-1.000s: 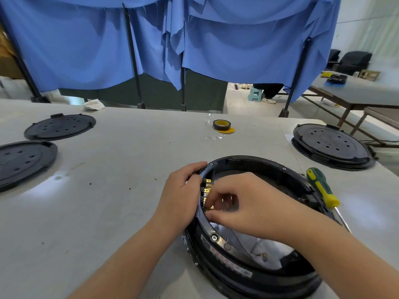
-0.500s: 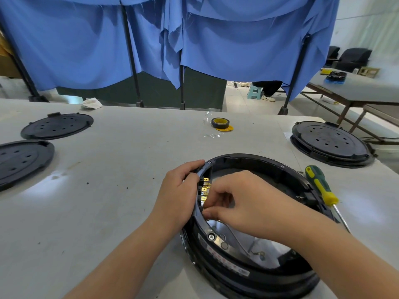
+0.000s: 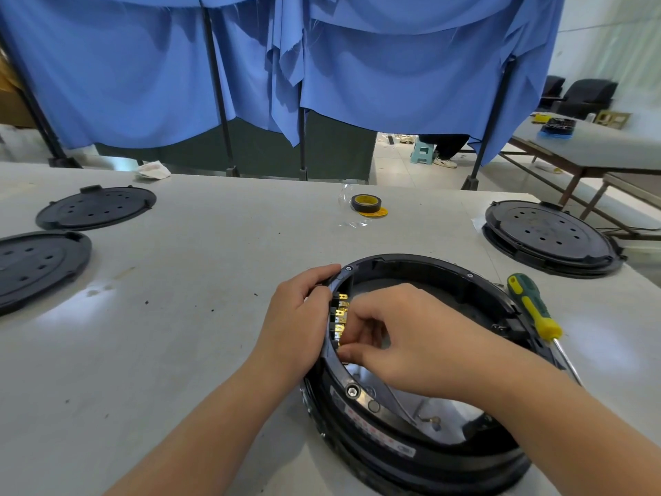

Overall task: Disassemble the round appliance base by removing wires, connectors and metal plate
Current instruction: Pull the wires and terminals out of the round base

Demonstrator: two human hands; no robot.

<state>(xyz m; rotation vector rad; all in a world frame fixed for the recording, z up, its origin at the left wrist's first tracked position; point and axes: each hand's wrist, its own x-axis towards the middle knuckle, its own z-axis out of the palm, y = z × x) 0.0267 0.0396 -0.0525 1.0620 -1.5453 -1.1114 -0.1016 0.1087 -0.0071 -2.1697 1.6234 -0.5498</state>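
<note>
The round black base [image 3: 422, 352] sits on the grey table [image 3: 214, 281], near the person's edge, tipped up a little on its left side. The left hand [image 3: 297, 323] grips the left rim from outside, fingers curled over the lip. The right hand [image 3: 404, 338] reaches down inside the ring, fingertips [image 3: 348, 350] pinched together at the row of brass connectors [image 3: 341, 316] on the inner wall; whether they actually hold one, I cannot tell. Shiny metal plate [image 3: 440, 409] shows at the bottom of the base. A green-and-yellow screwdriver [image 3: 533, 306] rests against the right rim. Black round covers [image 3: 96, 207] lie off to the left, another [image 3: 547, 234] at right, and a tape roll [image 3: 366, 204] lies farther back.
</note>
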